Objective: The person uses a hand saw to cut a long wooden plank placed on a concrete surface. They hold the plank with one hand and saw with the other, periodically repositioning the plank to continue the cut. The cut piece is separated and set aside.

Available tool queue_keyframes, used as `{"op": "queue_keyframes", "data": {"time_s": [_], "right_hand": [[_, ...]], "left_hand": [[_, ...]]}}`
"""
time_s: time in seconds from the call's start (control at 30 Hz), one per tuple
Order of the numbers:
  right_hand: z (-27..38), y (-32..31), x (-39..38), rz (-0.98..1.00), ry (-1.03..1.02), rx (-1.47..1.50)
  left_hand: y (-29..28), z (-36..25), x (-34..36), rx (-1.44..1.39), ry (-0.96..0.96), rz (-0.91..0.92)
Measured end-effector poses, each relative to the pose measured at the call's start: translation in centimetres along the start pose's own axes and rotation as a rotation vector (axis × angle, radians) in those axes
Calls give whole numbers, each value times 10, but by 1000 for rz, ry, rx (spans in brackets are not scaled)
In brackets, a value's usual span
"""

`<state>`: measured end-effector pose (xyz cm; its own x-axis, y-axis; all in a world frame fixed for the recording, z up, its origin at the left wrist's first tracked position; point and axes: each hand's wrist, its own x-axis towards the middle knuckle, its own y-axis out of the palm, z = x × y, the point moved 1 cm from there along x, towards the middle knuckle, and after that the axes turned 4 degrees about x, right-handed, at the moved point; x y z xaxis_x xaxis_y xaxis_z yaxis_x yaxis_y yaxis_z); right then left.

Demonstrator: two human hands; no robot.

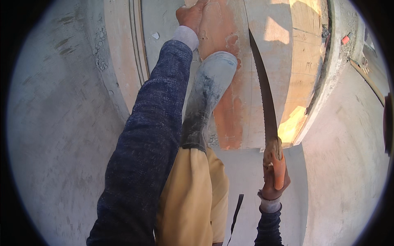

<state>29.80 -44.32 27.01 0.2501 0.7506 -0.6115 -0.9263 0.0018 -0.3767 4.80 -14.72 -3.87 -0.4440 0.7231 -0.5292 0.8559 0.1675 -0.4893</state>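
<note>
My left hand [189, 17] is at the top centre, fingers curled on a reddish-stained wooden board [225, 119], partly hidden at the frame's edge. My right hand [274, 182], low right, holds the orange and wooden handle of a hand saw [266, 98]. The long toothed blade points away from me, its tip at a dark line between the stained board and a paler board [277, 65]. My leg in tan trousers ends in a dusty grey rubber boot [211, 82], which rests on the stained board beside my left forearm.
A narrow strip of wood [123, 41] runs along the left. Lighter, sunlit boards [305, 61] lie right of the saw. A concrete ledge with rubble runs along the far right, with a small red object [345, 39] and a long stick [367, 80]. Grey concrete surrounds the boards.
</note>
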Motion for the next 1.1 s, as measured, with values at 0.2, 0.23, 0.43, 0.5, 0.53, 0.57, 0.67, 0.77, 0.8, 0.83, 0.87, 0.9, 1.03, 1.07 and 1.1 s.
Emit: {"op": "queue_keyframes", "data": {"time_s": [0.2, 0.23, 0.43, 0.5, 0.53, 0.57, 0.67, 0.77, 0.8, 0.83, 0.87, 0.9, 1.03, 1.07, 1.1], "right_hand": [[-12, 72, 177, -77, -201, -172], [-24, 64, 164, -71, -188, -149], [-4, -2, -8, -18, -16, -160], [1, 12, 22, -64, -126, -141], [-1, 22, 42, -81, -173, -126], [-23, 42, 93, -76, -111, -68], [-5, 64, 191, -46, -149, 28], [-18, 55, 93, -96, -307, -241], [-16, 36, 56, -52, -320, -367], [-8, 18, 13, -50, -149, -313], [3, 1, -20, -50, -15, -256], [10, -8, -35, -44, 107, -180], [-20, 56, 111, -38, -155, -87], [-13, 78, 165, -66, -235, -110], [-12, 77, 166, -95, -255, -133]], "left_hand": [[19, 1, -3, -130, -29, 31], [12, 2, -8, -110, -84, 82], [12, 39, 9, -52, 19, -57], [2, -1, -11, -163, -52, 104], [-9, -11, -22, -158, -118, 150], [-17, -25, -21, -168, -167, 177], [14, 11, 5, 33, -17, -54], [4, 25, 13, 131, -129, -72], [2, 21, 11, 98, -5, -46], [-3, 16, 5, 37, -18, 17], [-2, 4, -5, -26, -48, 90], [-9, -8, -8, -82, -64, 145], [-19, -13, -9, -11, -22, 52], [4, 8, 15, 92, 38, -90], [23, 24, 23, 196, 74, -214]]}}
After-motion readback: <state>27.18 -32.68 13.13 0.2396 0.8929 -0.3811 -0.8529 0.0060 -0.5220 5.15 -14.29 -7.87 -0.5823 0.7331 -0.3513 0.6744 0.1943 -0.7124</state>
